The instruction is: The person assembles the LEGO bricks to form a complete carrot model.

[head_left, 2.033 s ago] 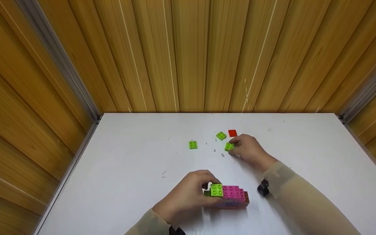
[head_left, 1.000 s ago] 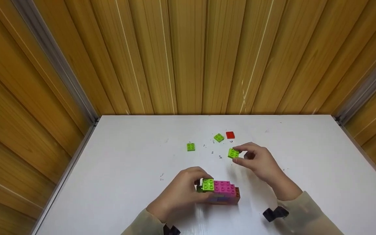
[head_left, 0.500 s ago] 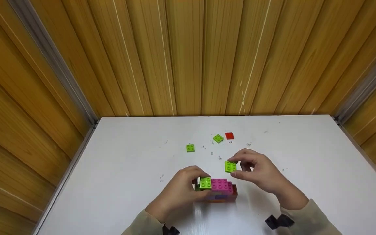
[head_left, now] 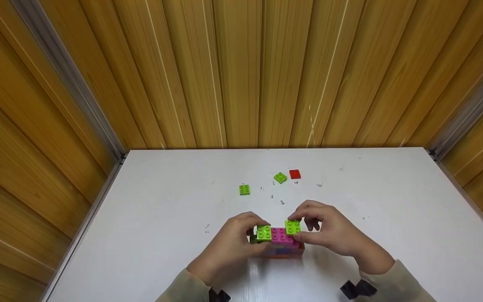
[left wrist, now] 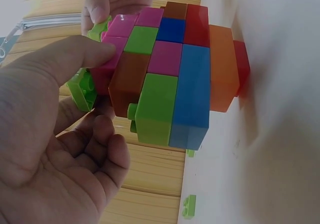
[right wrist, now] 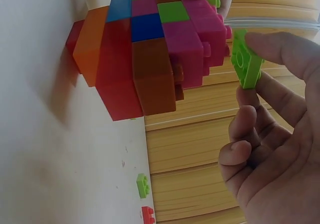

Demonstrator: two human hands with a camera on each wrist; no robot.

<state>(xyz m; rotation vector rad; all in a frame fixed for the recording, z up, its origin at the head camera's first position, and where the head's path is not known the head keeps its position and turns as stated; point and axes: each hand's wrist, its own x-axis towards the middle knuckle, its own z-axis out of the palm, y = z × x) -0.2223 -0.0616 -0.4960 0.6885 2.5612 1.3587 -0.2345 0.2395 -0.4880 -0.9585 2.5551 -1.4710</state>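
Observation:
A stacked toy-brick build [head_left: 281, 235] in pink, green, brown, blue, red and orange stands on the white table. My left hand [head_left: 236, 238] grips its upper left end, thumb on a pink brick [left wrist: 107, 61] in the left wrist view. A lime green brick [head_left: 264, 233] sits on top there, overhanging the end. Between thumb and fingertips, my right hand [head_left: 334, 233] pinches another lime green brick [head_left: 292, 227], studs up, over the build's right end. A small gap separates this brick's hollow underside from the pink studs in the right wrist view.
Farther back on the white table [head_left: 174, 188] lie two loose lime green bricks, one to the left [head_left: 244, 190] and one turned cornerwise [head_left: 280, 178]. Beside the latter is a flat red brick [head_left: 294, 174]. Wood-patterned panels [head_left: 241, 75] enclose the back and sides.
My right hand has lifted its lime green brick off the table and carried it toward me and slightly left, over the build. My left hand keeps its grip on the build.

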